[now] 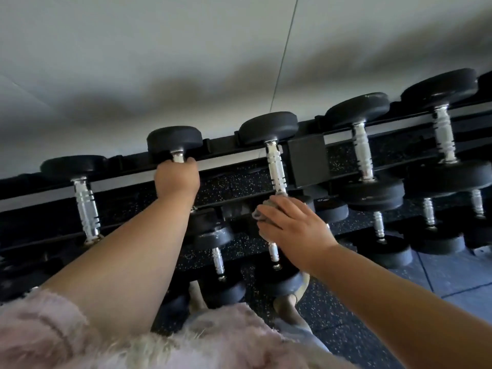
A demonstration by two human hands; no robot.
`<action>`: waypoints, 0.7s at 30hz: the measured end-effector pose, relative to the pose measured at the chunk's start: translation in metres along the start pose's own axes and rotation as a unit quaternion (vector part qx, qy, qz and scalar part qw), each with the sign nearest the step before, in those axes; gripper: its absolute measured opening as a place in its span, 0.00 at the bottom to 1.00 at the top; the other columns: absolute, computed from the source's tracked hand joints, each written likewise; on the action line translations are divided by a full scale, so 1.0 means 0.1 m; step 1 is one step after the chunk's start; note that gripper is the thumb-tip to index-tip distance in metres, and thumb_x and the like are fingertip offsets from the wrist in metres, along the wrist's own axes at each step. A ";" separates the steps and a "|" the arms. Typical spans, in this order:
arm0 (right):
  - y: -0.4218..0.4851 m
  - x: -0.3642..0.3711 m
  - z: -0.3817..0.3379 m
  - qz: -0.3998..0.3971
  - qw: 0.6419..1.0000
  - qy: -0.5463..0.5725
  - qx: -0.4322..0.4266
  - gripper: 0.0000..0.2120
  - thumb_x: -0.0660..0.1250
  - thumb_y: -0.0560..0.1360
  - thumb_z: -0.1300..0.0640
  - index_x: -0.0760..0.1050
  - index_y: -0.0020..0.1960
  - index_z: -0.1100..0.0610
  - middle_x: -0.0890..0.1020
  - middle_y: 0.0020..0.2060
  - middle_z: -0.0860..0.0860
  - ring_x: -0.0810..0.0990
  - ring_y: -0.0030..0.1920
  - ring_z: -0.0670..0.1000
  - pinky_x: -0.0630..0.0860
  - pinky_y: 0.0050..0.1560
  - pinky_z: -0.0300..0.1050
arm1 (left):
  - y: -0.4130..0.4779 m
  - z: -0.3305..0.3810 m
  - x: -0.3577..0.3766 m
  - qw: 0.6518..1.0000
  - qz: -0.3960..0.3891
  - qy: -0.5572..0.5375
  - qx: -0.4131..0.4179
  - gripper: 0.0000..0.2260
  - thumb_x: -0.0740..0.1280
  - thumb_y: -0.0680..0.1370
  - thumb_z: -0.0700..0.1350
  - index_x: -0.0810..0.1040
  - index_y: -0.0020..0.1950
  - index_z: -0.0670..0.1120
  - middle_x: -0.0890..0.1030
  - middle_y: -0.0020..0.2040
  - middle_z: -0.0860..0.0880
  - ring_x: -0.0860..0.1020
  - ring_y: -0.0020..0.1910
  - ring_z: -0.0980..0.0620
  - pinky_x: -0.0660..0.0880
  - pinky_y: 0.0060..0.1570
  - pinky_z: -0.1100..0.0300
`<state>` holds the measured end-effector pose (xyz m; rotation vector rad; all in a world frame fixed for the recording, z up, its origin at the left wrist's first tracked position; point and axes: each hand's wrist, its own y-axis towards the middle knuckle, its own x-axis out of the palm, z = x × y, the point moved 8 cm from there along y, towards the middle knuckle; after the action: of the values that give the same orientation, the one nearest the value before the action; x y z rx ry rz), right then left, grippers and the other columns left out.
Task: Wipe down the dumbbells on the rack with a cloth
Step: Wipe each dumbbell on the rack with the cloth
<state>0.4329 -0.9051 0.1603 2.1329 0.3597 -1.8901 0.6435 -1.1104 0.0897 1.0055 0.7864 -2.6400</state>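
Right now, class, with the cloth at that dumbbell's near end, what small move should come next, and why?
Probably slide the cloth up the bar toward the far head. The right hand holds it at the bar's near end, the chrome above is uncovered, and the left hand grips the next dumbbell.

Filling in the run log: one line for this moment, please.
left hand: grips dumbbell handle | right hand: holds cloth against near end of neighbouring dumbbell
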 end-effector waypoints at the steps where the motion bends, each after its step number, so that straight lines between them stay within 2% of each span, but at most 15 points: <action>1: -0.17 -0.07 0.13 0.025 0.999 0.027 0.001 0.19 0.63 0.78 0.63 0.81 0.64 0.52 0.77 0.71 0.52 0.71 0.74 0.61 0.68 0.75 0.58 | -0.01 0.01 0.01 1.000 0.010 0.013 0.005 0.12 0.67 0.79 0.52 0.80 0.49 0.43 0.80 0.40 0.49 0.76 0.35 0.51 0.69 0.32 0.58; 3: -0.51 -0.05 0.42 0.023 0.997 0.068 0.025 0.29 0.60 0.74 0.68 0.78 0.71 0.48 0.72 0.76 0.51 0.67 0.78 0.60 0.70 0.70 0.51 | -0.04 0.02 0.00 0.999 0.030 0.031 0.009 0.12 0.67 0.79 0.52 0.80 0.50 0.43 0.78 0.39 0.49 0.73 0.33 0.53 0.64 0.30 0.58; 5: -0.66 0.08 0.59 -0.020 0.994 0.096 0.047 0.37 0.64 0.72 0.71 0.72 0.75 0.44 0.68 0.79 0.49 0.59 0.81 0.58 0.72 0.70 0.53 | -0.05 0.02 -0.02 0.998 0.041 0.043 0.010 0.13 0.67 0.79 0.53 0.80 0.50 0.42 0.77 0.39 0.49 0.72 0.33 0.54 0.63 0.30 0.58; 7: -0.61 0.18 0.54 -0.053 0.990 0.109 0.067 0.34 0.71 0.72 0.66 0.73 0.75 0.45 0.68 0.78 0.51 0.56 0.82 0.62 0.72 0.72 0.62 | -0.05 0.03 -0.01 0.998 0.041 0.049 0.017 0.14 0.67 0.79 0.52 0.81 0.50 0.41 0.78 0.39 0.48 0.74 0.34 0.51 0.64 0.31 0.58; 9: -0.47 0.22 0.43 -0.067 0.982 0.123 0.125 0.31 0.72 0.73 0.56 0.72 0.74 0.43 0.62 0.80 0.54 0.56 0.81 0.66 0.71 0.70 0.69 | -0.06 0.07 0.00 0.998 0.037 0.052 0.021 0.15 0.67 0.78 0.53 0.82 0.50 0.41 0.81 0.41 0.46 0.78 0.39 0.46 0.66 0.33 0.56; 11: -0.32 0.23 0.30 -0.064 0.984 0.101 0.135 0.32 0.73 0.72 0.50 0.69 0.75 0.40 0.60 0.80 0.56 0.56 0.80 0.67 0.64 0.71 0.75 | -0.07 0.08 -0.01 0.998 0.039 0.050 0.018 0.15 0.67 0.77 0.53 0.82 0.49 0.41 0.82 0.43 0.45 0.80 0.42 0.44 0.68 0.37 0.55; 13: -0.26 0.28 0.30 -0.047 0.990 0.081 0.102 0.38 0.76 0.70 0.53 0.67 0.76 0.42 0.63 0.78 0.57 0.61 0.78 0.67 0.63 0.71 0.76 | -0.07 0.08 -0.01 0.998 0.039 0.047 0.016 0.15 0.67 0.77 0.53 0.82 0.49 0.42 0.82 0.43 0.46 0.79 0.41 0.45 0.68 0.37 0.56; 15: -0.32 0.34 0.46 -0.032 0.991 0.100 0.084 0.45 0.77 0.67 0.60 0.62 0.80 0.45 0.65 0.78 0.56 0.63 0.77 0.65 0.66 0.71 0.73 | -0.07 0.08 -0.01 0.998 0.036 0.044 0.015 0.14 0.67 0.77 0.53 0.81 0.49 0.41 0.82 0.43 0.46 0.78 0.38 0.48 0.66 0.33 0.57; 17: -0.46 0.37 0.68 0.000 0.982 0.149 0.117 0.48 0.76 0.69 0.64 0.56 0.82 0.48 0.64 0.78 0.58 0.61 0.79 0.63 0.68 0.72 0.69 | -0.06 0.05 -0.01 0.999 0.033 0.039 0.014 0.14 0.67 0.77 0.53 0.81 0.49 0.42 0.82 0.43 0.46 0.78 0.37 0.50 0.66 0.32 0.57; 19: -0.54 0.42 0.82 -0.008 0.946 0.256 0.196 0.45 0.70 0.76 0.64 0.50 0.83 0.48 0.61 0.80 0.55 0.58 0.81 0.59 0.68 0.75 0.63 | -0.06 0.04 -0.02 0.999 0.032 0.039 0.013 0.14 0.67 0.77 0.53 0.81 0.48 0.42 0.82 0.42 0.47 0.79 0.37 0.49 0.68 0.33 0.57; 20: -0.57 0.48 0.85 -0.031 0.908 0.334 0.252 0.41 0.66 0.80 0.61 0.47 0.84 0.45 0.60 0.81 0.50 0.61 0.80 0.55 0.68 0.75 0.57 | -0.06 0.04 -0.03 0.999 0.033 0.041 0.013 0.14 0.66 0.77 0.53 0.81 0.48 0.43 0.82 0.41 0.47 0.79 0.38 0.48 0.68 0.34 0.57; 21: -0.58 0.52 0.85 -0.046 0.857 0.403 0.318 0.36 0.61 0.83 0.57 0.46 0.83 0.42 0.64 0.79 0.46 0.69 0.75 0.51 0.71 0.71 0.51 | -0.05 0.04 -0.03 0.998 0.034 0.044 0.014 0.14 0.66 0.77 0.53 0.80 0.47 0.43 0.82 0.40 0.47 0.79 0.38 0.48 0.68 0.33 0.57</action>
<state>0.3393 -0.8809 0.0967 3.3610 -0.0477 -1.1135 0.6417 -1.1079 0.0961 1.1419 0.7208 -2.5722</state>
